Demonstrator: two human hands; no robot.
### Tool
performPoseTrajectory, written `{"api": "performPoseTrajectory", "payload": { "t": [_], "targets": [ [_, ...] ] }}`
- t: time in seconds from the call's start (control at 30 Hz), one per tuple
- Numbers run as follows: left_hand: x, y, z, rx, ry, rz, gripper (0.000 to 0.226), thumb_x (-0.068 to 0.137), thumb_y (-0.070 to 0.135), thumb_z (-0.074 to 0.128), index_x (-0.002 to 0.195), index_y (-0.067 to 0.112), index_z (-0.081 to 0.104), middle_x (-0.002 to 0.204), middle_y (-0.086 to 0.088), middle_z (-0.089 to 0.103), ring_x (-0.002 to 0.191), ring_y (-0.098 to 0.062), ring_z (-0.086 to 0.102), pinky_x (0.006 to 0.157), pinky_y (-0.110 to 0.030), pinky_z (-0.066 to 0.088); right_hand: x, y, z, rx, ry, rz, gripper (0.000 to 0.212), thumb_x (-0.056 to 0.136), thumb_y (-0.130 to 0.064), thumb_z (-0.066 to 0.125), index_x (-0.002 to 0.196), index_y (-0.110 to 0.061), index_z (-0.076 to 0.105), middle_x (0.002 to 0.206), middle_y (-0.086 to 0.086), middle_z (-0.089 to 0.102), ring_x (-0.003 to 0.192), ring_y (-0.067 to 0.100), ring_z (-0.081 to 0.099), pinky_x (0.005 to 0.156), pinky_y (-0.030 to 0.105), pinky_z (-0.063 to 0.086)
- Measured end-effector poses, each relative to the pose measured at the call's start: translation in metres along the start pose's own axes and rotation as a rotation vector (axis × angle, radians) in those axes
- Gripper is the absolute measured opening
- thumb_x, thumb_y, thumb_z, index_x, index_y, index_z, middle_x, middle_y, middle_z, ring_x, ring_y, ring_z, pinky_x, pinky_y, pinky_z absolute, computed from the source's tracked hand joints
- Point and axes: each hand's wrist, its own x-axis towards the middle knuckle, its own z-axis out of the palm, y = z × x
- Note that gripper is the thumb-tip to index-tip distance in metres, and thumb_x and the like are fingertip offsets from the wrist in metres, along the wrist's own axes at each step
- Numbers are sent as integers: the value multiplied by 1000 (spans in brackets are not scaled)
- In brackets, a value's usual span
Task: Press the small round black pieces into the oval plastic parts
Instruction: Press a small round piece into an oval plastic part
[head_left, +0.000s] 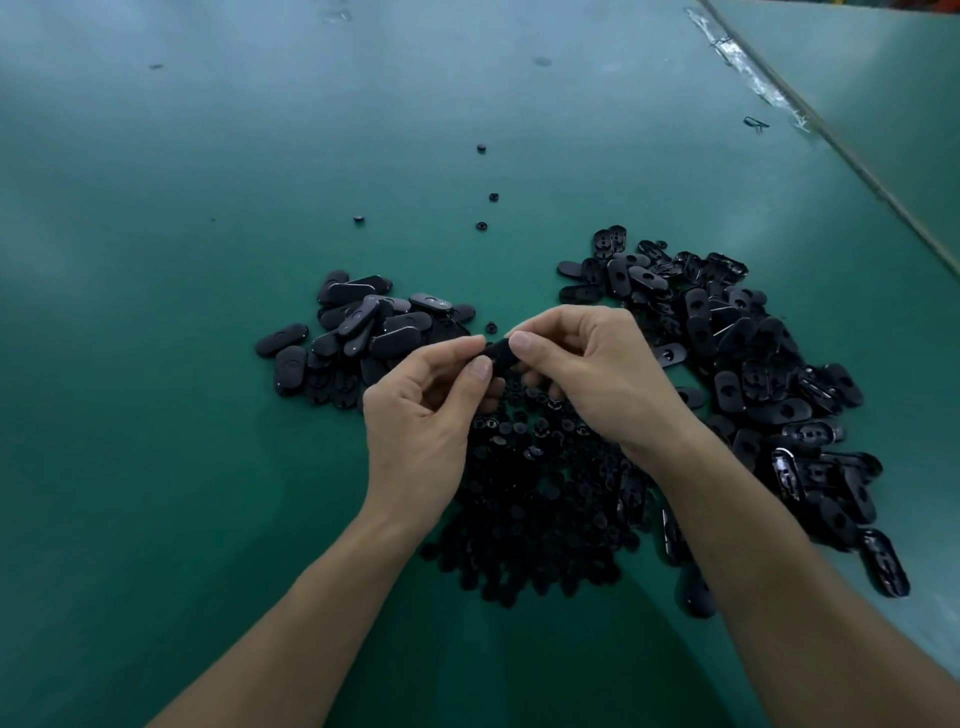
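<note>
While both hands are raised over the middle of the dull green table top (156, 389), the surroundings stand as follows. A left pile of black oval plastic parts (363, 332) lies beyond the left hand, most with the smooth closed face up. A larger right pile of black oval plastic parts (769, 384) spreads beyond and beside the right forearm, many showing the hollow inner side or an open hole. Between the forearms lies a dense heap of small round black pieces (540, 499); the hands and wrists cover its far edge. Several stray round black pieces (493, 197) lie apart on the bare top beyond the piles. A strip of crumpled clear tape (748, 73) runs along a seam at the far right, with a small dark wire clip (756, 123) near it. The left hand (421, 415) and the right hand (597, 374) meet on one black oval plastic part (500, 354), held in the air above the far edge of the heap. Left thumb and forefinger pinch one end of it; the right thumb presses on its top, with the right fingers curled beneath. The part is matt black and largely hidden by the fingertips. Whether a round piece sits in it cannot be told.
</note>
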Motion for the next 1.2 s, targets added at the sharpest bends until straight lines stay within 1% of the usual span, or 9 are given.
{"api": "performPoseTrajectory", "payload": {
  "t": [0.17, 0.27, 0.4, 0.5, 0.67, 0.87, 0.97, 1.1, 1.2],
  "targets": [
    [0, -2, -3, 118, -36, 44, 21, 88, 20, 77, 108, 28, 73, 75, 2, 72, 68, -11, 69, 66, -19, 54, 0, -4, 0, 69, -31, -89, 10, 88, -10, 75, 91, -19, 75, 82, -1, 76, 77, 11, 72, 72, 24, 57],
    [0, -5, -1, 165, -38, 71, 23, 87, 24, 79, 108, 32, 74, 68, 12, 61, 62, -5, 56, 61, -18, 49, 0, -7, 1, 103, -42, -125, 14, 89, -5, 72, 92, -19, 73, 85, 0, 77, 80, 10, 73, 69, 17, 53],
    [0, -5, -3, 124, -23, 101, 15, 88, 26, 77, 101, 34, 74, 80, 7, 72, 72, -8, 65, 71, -18, 52, 3, -2, -4, -248, 95, -117, 10, 90, -12, 72, 97, -19, 75, 85, -10, 73, 80, 0, 69, 75, 13, 53],
    [0, -4, -2, 70, -46, 97, 9, 91, 28, 71, 100, 28, 75, 82, 3, 75, 71, -7, 67, 70, -17, 51, 0, 4, -8, -483, 75, -63, 10, 88, -18, 75, 98, -19, 76, 82, -13, 69, 76, -4, 64, 72, 7, 49],
    [0, -3, -3, 25, -13, 79, 5, 93, 20, 71, 96, 25, 72, 80, 3, 73, 69, -10, 66, 65, -23, 55, -6, 9, -6, -657, -14, 27, 10, 86, -32, 78, 92, -26, 73, 82, -12, 65, 79, 7, 63, 78, 32, 56],
    [0, -4, -3, -56, 24, 28, 8, 93, 9, 71, 99, 14, 69, 80, -2, 74, 72, -17, 73, 68, -24, 58, -5, 6, -1, -661, -36, 40, 4, 92, -28, 71, 91, -24, 71, 87, -9, 65, 84, 12, 62, 83, 37, 55],
    [1, -5, -1, -78, 61, -2, 15, 92, 8, 71, 105, 15, 70, 82, -2, 74, 73, -18, 74, 69, -25, 59, -5, 4, -1, -633, -48, 44, 6, 97, -27, 64, 92, -23, 66, 89, -8, 62, 85, 12, 59, 79, 32, 51],
    [1, -5, -1, -86, 51, -10, 11, 93, 8, 70, 103, 13, 69, 84, -5, 76, 78, -21, 75, 72, -25, 59, -6, 2, -3, -505, 19, 2, 6, 100, -20, 59, 93, -21, 59, 82, -9, 60, 74, 3, 55, 63, 13, 42],
    [1, -5, -3, -88, 60, -7, 9, 94, 7, 70, 101, 11, 67, 89, -6, 76, 84, -24, 76, 74, -26, 60, -6, -1, -3, -428, 53, -58, 12, 99, -17, 59, 110, -21, 63, 77, -11, 61, 74, -3, 57, 66, 5, 41]
  ]
}}
